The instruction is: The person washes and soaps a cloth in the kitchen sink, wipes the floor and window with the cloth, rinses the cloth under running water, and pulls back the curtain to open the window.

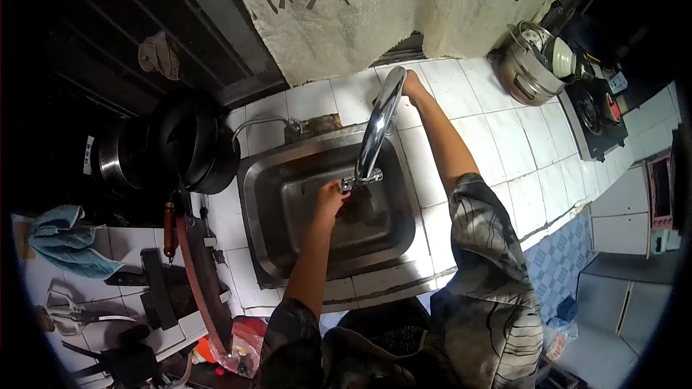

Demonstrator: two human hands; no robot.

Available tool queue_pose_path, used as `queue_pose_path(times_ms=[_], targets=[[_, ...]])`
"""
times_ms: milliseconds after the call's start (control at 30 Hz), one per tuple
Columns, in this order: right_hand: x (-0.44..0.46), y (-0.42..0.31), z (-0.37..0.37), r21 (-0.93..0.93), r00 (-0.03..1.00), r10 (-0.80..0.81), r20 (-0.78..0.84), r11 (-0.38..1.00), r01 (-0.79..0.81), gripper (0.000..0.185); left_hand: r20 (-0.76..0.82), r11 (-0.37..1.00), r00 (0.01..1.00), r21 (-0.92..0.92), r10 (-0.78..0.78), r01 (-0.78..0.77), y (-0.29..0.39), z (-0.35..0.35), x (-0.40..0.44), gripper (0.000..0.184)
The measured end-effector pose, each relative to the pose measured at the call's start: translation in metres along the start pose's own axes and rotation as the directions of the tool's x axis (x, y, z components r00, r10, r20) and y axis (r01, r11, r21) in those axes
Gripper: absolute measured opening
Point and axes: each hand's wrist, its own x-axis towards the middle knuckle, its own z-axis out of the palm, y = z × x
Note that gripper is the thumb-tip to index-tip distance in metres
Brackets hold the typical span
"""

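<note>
A tall chrome faucet (380, 122) rises behind the sink (249, 209) and leans out over the basin. At its lower end a short chrome nozzle piece (371, 178) sits crosswise. My left hand (331, 199) is over the basin, its fingers closed on the left end of that nozzle. My right hand (410, 85) reaches to the back of the counter, against the faucet's upper part in this view; its fingers are mostly hidden behind the chrome. Below the nozzle the basin floor looks dark and wet, and what lies there is unclear.
A thin curved metal spout (259, 122) stands at the sink's back left corner. Black pans (189, 140) crowd the left, near a blue cloth (72, 241) and scissors (72, 313). A steel pot (525, 68) with dishes and a stove (595, 119) stand right.
</note>
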Motion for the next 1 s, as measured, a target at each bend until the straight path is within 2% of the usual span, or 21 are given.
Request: queue_pose_path(times_ms=[167,233,267,300,333,367,400,433,467,500,567,633,700,733,767,800,833,867,900,967,1000], targets=[[-0.003,0.028,0.005,0.182,0.997,-0.017,0.072,0.983,0.004,0.018,0.082,0.994,0.996,-0.099,-0.029,0.037,0.003,0.007,0.001,0.040],[-0.057,0.026,0.021,0.217,0.868,-0.064,-0.492,0.957,0.193,0.022,0.116,0.988,0.993,-0.149,-0.031,0.048,-0.003,0.006,0.005,0.040],[-0.084,0.044,0.034,0.148,0.808,-0.045,-0.588,0.976,0.162,0.022,0.113,0.930,0.992,-0.356,-0.056,0.093,-0.018,0.006,0.020,0.025],[-0.115,0.073,0.049,0.081,0.735,-0.033,-0.677,0.990,0.118,0.023,0.123,0.930,0.990,-0.351,-0.066,0.105,-0.020,0.008,0.020,0.025],[-0.151,0.098,0.075,0.041,0.809,0.069,-0.584,0.998,-0.055,0.021,0.092,0.907,0.992,-0.405,-0.082,0.112,-0.021,0.011,0.017,0.026],[-0.178,0.147,0.116,0.263,0.866,0.024,-0.499,0.957,0.124,0.023,0.065,0.882,0.993,-0.457,-0.096,0.115,-0.022,0.013,0.017,0.027],[-0.221,0.093,0.138,0.428,0.793,0.576,-0.197,0.778,-0.459,0.025,0.241,0.807,0.967,-0.553,-0.080,0.205,-0.051,0.008,0.041,0.029],[-0.235,0.113,0.170,0.033,0.855,0.306,-0.419,0.946,-0.322,0.024,0.256,0.811,0.963,-0.543,-0.086,0.218,-0.053,0.007,0.040,0.029],[-0.235,0.149,0.199,0.325,0.833,0.348,-0.431,0.921,-0.216,0.029,0.194,0.894,0.974,-0.406,-0.119,0.190,-0.052,0.006,0.037,0.030],[-0.232,0.166,0.213,0.329,0.822,0.356,-0.443,0.918,-0.221,0.029,0.126,0.952,0.982,-0.256,-0.139,0.168,-0.056,0.004,0.034,0.032],[-0.219,0.198,0.235,0.000,0.856,0.250,-0.453,0.960,-0.280,0.031,0.181,0.869,0.951,-0.391,-0.252,0.305,-0.090,-0.005,0.058,0.036],[-0.215,0.222,0.247,-0.332,0.892,0.168,-0.419,0.886,-0.323,0.033,0.320,0.827,0.939,-0.489,-0.127,0.279,-0.090,-0.009,0.047,0.038],[-0.221,0.241,0.254,-0.625,0.930,0.117,-0.349,0.710,-0.324,0.036,0.339,0.805,0.902,-0.435,-0.268,0.403,-0.094,-0.022,0.053,0.042],[-0.236,0.201,0.246,-0.150,0.839,0.398,-0.370,0.866,-0.477,0.041,0.413,0.745,0.892,-0.533,-0.185,0.401,-0.110,-0.031,0.071,0.041],[-0.235,0.188,0.244,-0.147,0.834,0.398,-0.383,0.865,-0.481,0.041,0.473,0.667,0.876,-0.624,-0.093,0.407,-0.120,-0.034,0.082,0.040],[-0.234,0.181,0.242,-0.136,0.802,0.433,-0.412,0.841,-0.524,0.042,0.271,0.761,0.919,-0.520,-0.285,0.389,-0.108,-0.027,0.074,0.048],[-0.234,0.181,0.238,-0.128,0.768,0.469,-0.436,0.813,-0.568,0.044,0.279,0.753,0.914,-0.522,-0.294,0.401,-0.097,-0.021,0.061,0.048],[-0.225,0.191,0.233,-0.593,0.876,0.377,-0.300,0.646,-0.481,0.049,0.348,0.792,0.901,-0.458,-0.259,0.405,-0.087,-0.018,0.049,0.044],[-0.231,0.179,0.230,-0.592,0.875,0.378,-0.304,0.645,-0.484,0.049,0.418,0.832,0.882,-0.392,-0.218,0.392,-0.081,-0.017,0.044,0.041],[-0.251,0.135,0.229,-0.186,0.706,0.475,-0.525,0.746,-0.640,0.050,0.383,0.820,0.883,-0.388,-0.272,0.420,-0.082,-0.024,0.041,0.041],[-0.253,0.150,0.242,0.092,0.734,0.487,-0.474,0.856,-0.508,0.048,0.327,0.867,0.926,-0.387,-0.189,0.314,-0.072,-0.027,0.029,0.046]])
